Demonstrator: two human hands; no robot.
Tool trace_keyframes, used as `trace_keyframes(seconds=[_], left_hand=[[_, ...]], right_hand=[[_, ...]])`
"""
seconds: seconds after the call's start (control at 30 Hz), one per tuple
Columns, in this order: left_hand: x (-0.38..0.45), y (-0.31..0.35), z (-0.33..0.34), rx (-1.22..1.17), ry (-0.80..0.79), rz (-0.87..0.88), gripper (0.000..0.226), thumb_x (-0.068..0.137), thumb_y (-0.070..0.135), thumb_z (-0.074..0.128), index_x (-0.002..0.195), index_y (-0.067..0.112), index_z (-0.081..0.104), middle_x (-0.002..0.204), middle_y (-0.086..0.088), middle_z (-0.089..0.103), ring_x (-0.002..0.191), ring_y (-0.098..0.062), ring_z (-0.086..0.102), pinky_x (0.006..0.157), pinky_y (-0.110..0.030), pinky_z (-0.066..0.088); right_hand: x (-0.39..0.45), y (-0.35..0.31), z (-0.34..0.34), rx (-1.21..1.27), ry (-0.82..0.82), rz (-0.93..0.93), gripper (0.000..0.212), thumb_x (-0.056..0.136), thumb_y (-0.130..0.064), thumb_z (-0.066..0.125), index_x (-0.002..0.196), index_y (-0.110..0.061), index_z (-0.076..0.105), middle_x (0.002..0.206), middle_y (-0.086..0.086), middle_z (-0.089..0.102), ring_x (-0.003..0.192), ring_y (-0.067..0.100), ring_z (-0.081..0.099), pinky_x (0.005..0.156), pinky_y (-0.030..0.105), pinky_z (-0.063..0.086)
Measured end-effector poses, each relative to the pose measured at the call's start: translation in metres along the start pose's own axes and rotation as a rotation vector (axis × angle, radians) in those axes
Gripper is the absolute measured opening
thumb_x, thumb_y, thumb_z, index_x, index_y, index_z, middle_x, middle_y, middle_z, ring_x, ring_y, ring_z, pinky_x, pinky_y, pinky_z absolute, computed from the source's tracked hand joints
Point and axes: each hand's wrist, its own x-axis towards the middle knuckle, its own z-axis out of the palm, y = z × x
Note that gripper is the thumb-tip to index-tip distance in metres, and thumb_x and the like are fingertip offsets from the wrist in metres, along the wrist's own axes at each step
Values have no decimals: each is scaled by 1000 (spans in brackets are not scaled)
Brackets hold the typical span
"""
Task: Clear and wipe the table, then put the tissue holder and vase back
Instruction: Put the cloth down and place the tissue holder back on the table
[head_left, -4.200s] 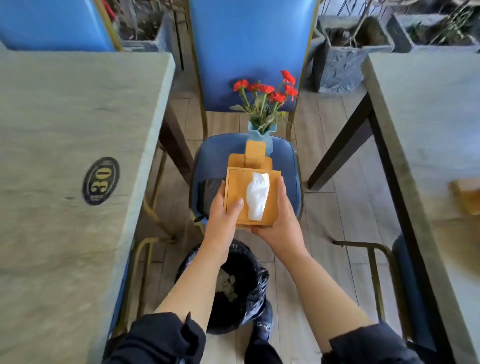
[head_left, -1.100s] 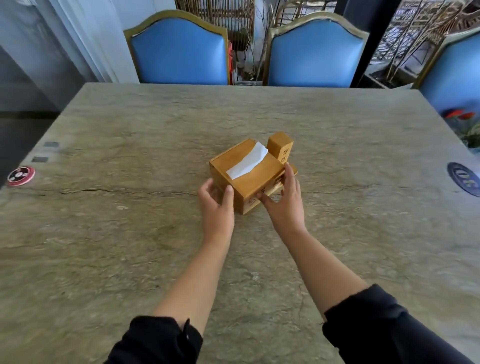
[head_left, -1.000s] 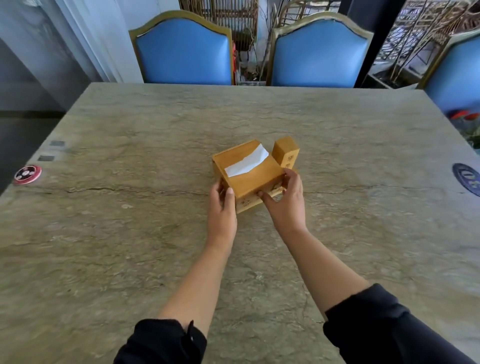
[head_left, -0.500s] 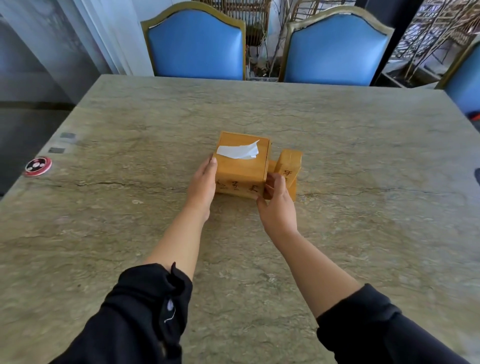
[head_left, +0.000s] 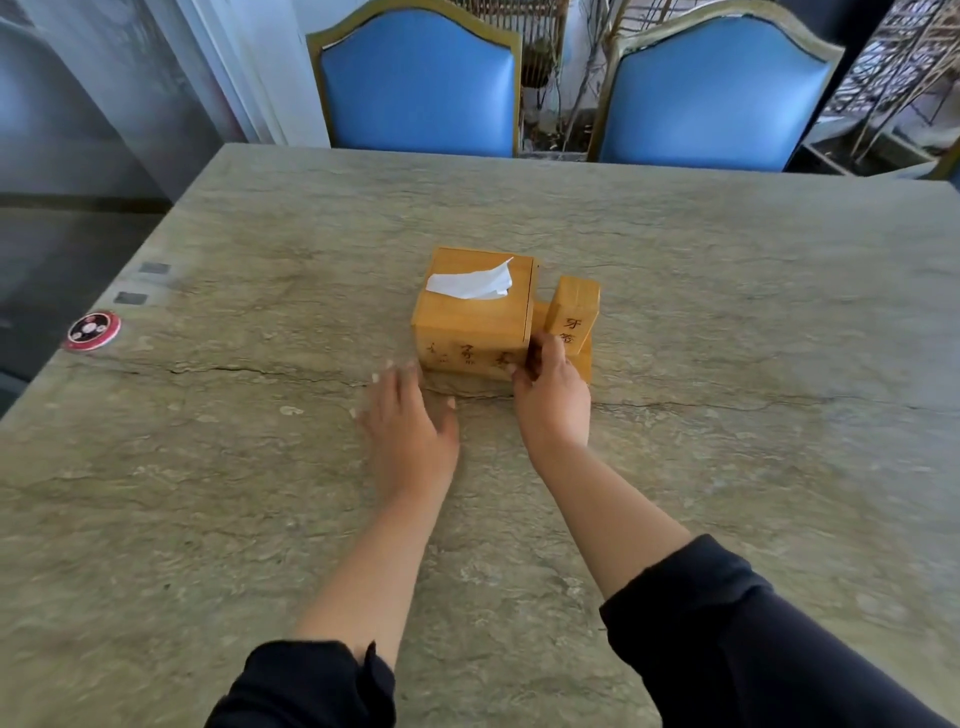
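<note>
The wooden tissue holder stands upright on the stone table, a white tissue poking from its top and a small toothpick box joined to its right side. My right hand still touches the holder's front right corner with its fingertips. My left hand hovers just in front of the holder's left corner, fingers spread, off the wood and blurred by motion. The vase is out of view.
A round red call button and two small grey stickers sit near the table's left edge. Two blue chairs stand behind the far edge. A crack runs across the tabletop.
The holder was carried from the chair onto the table, turned square and set down. My left hand has now come off it and drawn back; my right hand stays at its corner.
</note>
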Motion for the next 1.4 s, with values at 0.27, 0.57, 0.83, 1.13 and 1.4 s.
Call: trace_keyframes(seconds=[0.27, 0.57, 0.83, 1.13, 1.4], left_hand=[[-16, -1, 13, 291, -105, 30, 69, 95, 48, 10, 153, 11, 9, 162, -7, 0, 149, -22, -6, 119, -52, 0], [-18, 2, 9, 299, -123, 32, 70, 93, 46, 10, 152, 9, 13, 161, -10, 4, 149, -24, -2, 119, -54, 2], [-17, 2, 2, 274, -174, 49, 67, 97, 45, 18, 152, 9, 13, 161, -11, 5, 149, -27, -1, 119, -52, -1], [-40, 55, -61, -285, -574, -214, 42, 99, 38, 43, 138, 23, 47, 150, -5, 37, 136, -29, 36, 111, -47, 31], [-174, 177, -71, -643, -593, -217, 16, 99, 30, 47, 104, 24, 61, 103, 2, 64, 92, -18, 63, 84, -36, 45]], right_hand=[[9, -5, 9, -26, 10, -22, 29, 96, -23, 52, 124, -15, 46, 108, 8, 66, 91, 30, 64, 61, 28, 37], [20, 0, 10, 12, -21, -68, 34, 94, -22, 55, 127, -17, 47, 111, 7, 67, 98, 27, 64, 73, 34, 53], [4, 0, -15, 85, -123, -86, 36, 95, -6, 48, 130, -14, 47, 116, 7, 66, 104, 24, 62, 75, 28, 48], [-71, 42, -113, 233, -96, 24, 31, 93, -9, 43, 105, -23, 68, 97, -12, 68, 74, 3, 58, 58, 11, 42], [-151, 111, -260, 258, -15, 29, 26, 91, -11, 48, 96, -27, 69, 89, -15, 70, 87, 2, 60, 65, 4, 38]])
